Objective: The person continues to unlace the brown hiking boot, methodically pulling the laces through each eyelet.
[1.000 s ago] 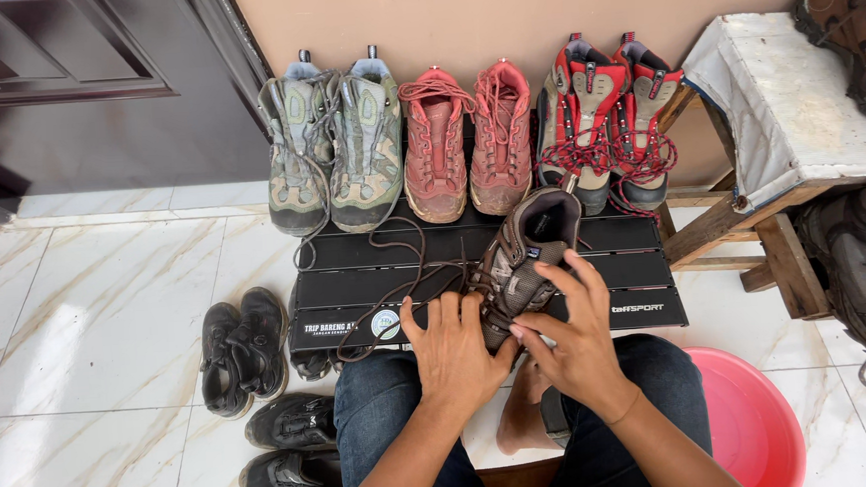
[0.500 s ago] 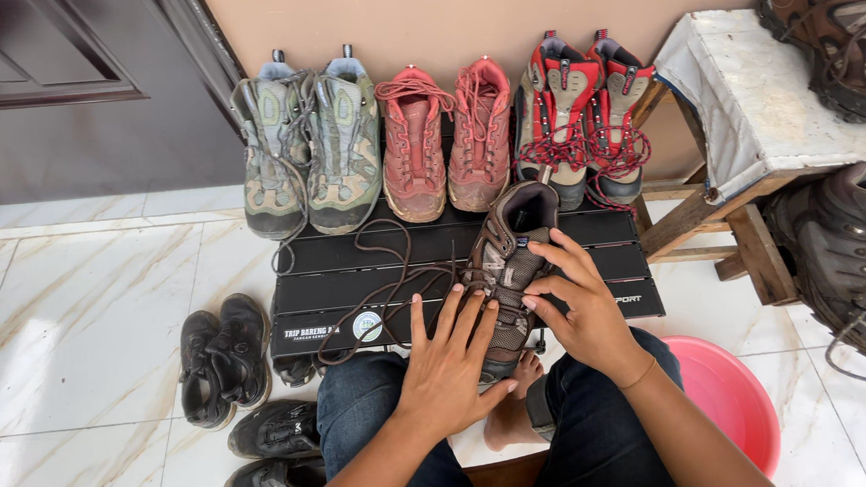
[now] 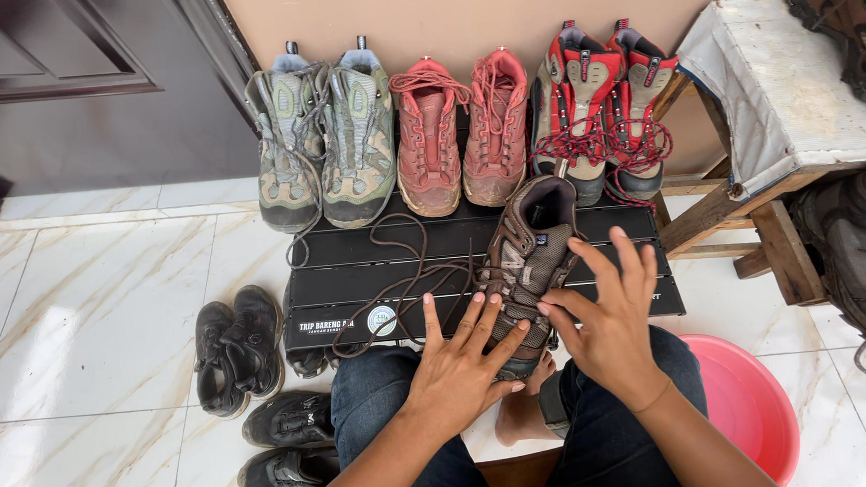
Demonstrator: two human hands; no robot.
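Centre frame, the left hand [image 3: 456, 367] lies flat and open-fingered on the brown hiking boot [image 3: 526, 263], the right hand [image 3: 608, 313] open and gripping nothing; the boot looks stiff-soled, fairly heavy, with loose laces [image 3: 405, 275], best gripped at heel or ankle collar.

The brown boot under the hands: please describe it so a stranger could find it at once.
A black slatted rack lies against the wall. Three boot pairs line its back; the brown boot lies alone at its front, under the left hand and right hand. Only its laces trail loose across the rack.

boots on rack [image 3: 430, 138]: 6 | brown boot [image 3: 529, 253]: 1 | black shoes [image 3: 237, 346]: 4 | basin [image 3: 753, 404]: 1
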